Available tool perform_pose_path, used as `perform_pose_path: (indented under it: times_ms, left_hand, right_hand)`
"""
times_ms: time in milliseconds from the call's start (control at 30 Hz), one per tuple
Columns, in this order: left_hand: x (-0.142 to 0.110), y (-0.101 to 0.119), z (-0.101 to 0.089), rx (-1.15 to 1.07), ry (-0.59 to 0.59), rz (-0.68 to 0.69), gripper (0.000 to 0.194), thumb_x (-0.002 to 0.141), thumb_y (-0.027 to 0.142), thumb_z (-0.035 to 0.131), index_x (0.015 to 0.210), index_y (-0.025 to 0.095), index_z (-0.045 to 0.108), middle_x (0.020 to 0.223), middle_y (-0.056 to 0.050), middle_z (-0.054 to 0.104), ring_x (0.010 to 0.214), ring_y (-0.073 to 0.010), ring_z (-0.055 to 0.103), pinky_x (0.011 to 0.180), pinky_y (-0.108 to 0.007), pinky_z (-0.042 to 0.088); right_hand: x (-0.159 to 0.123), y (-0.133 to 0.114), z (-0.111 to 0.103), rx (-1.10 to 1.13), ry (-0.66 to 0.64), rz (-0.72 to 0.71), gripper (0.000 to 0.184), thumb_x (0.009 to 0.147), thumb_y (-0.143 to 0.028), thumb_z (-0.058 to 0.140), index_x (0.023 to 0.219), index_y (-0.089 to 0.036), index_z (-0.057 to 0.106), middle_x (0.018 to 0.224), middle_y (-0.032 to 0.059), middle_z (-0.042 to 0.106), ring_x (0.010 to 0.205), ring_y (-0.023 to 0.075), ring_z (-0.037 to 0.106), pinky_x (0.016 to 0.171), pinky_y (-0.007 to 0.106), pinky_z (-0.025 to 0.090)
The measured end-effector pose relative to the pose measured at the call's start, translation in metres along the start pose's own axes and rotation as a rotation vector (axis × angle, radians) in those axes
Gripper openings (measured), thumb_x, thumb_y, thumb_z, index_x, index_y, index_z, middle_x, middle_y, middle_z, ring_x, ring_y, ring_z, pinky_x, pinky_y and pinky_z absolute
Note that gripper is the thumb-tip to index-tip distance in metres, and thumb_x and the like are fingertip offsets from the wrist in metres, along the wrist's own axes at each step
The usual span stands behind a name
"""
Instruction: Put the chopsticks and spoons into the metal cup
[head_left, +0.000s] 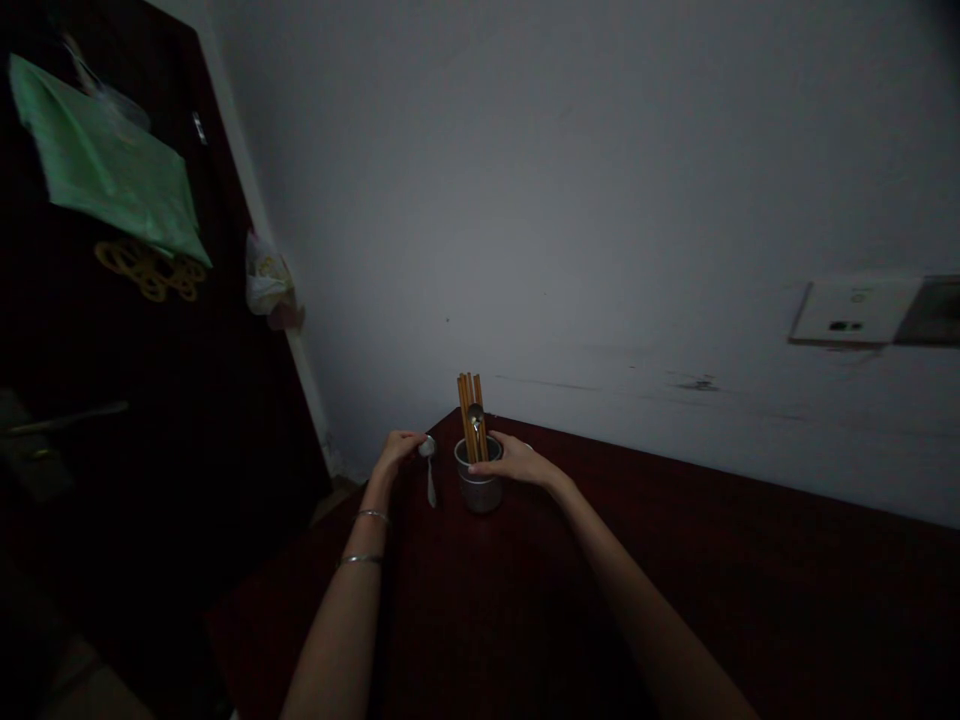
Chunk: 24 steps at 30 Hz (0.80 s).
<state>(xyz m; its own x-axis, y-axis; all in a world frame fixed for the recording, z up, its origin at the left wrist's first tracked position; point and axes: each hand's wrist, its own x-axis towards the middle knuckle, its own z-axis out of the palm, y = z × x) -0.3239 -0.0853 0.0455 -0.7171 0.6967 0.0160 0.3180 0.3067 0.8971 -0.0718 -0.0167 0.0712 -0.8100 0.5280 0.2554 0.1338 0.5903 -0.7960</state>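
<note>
My left hand [400, 447] pinches a metal spoon [430, 470] by its bowl, and the handle hangs downward beside the cup. A grey metal cup [480, 492] stands upright on the dark red table [480, 610]. Several wooden chopsticks [465, 405] lean in it, together with another spoon [475, 412] whose bowl points up. My right hand [514, 462] is wrapped round the right side of the cup near its rim, thumb toward me. Part of a small pale thing [529, 447] shows behind my right hand; its kind is unclear.
A pale wall [540, 230] rises right behind the table. On the left is a dark door [225, 360] with a green cloth [112, 165] and a handle [67, 417]. A plastic bag [268, 280] hangs beside it. A wall socket [855, 312] sits at the right.
</note>
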Motion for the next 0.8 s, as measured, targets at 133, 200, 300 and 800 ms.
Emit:
perform_pose_path:
  times_ms: [133, 200, 300, 800]
  left_hand:
    - [0.003, -0.011, 0.007, 0.06, -0.06, -0.014, 0.02, 0.066, 0.031, 0.061, 0.059, 0.013, 0.058, 0.041, 0.004, 0.041, 0.037, -0.007, 0.034, 0.039, -0.021, 0.023]
    - [0.004, -0.014, 0.01, 0.1, -0.098, -0.035, 0.02, 0.067, 0.032, 0.061, 0.06, 0.013, 0.059, 0.04, 0.004, 0.04, 0.037, -0.0071, 0.034, 0.04, -0.021, 0.023]
    - [0.003, -0.018, 0.013, 0.138, -0.132, -0.048, 0.02, 0.066, 0.031, 0.062, 0.063, 0.012, 0.062, 0.041, 0.004, 0.042, 0.038, -0.0071, 0.035, 0.04, -0.021, 0.024]
    - [0.0, -0.019, 0.015, 0.273, -0.204, -0.064, 0.02, 0.06, 0.032, 0.062, 0.061, 0.013, 0.061, 0.052, 0.002, 0.052, 0.042, -0.0076, 0.039, 0.041, -0.021, 0.024]
  right_hand:
    - [-0.001, -0.003, 0.0, -0.01, 0.031, 0.011, 0.065, 0.058, -0.044, 0.074, 0.115, -0.018, 0.058, 0.11, 0.0083, 0.063, 0.1, 0.0247, 0.058, 0.089, 0.038, 0.044]
    - [-0.001, -0.004, 0.0, -0.009, 0.02, 0.012, 0.064, 0.059, -0.045, 0.073, 0.115, -0.018, 0.057, 0.109, 0.0081, 0.063, 0.1, 0.0242, 0.058, 0.089, 0.038, 0.044]
    - [-0.001, -0.004, 0.0, -0.004, 0.003, 0.007, 0.064, 0.06, -0.046, 0.072, 0.115, -0.018, 0.057, 0.11, 0.0079, 0.063, 0.099, 0.0234, 0.059, 0.087, 0.036, 0.045]
    - [-0.001, -0.004, 0.0, -0.024, -0.003, -0.009, 0.062, 0.06, -0.046, 0.072, 0.115, -0.022, 0.057, 0.109, 0.0065, 0.063, 0.101, 0.0243, 0.057, 0.089, 0.039, 0.044]
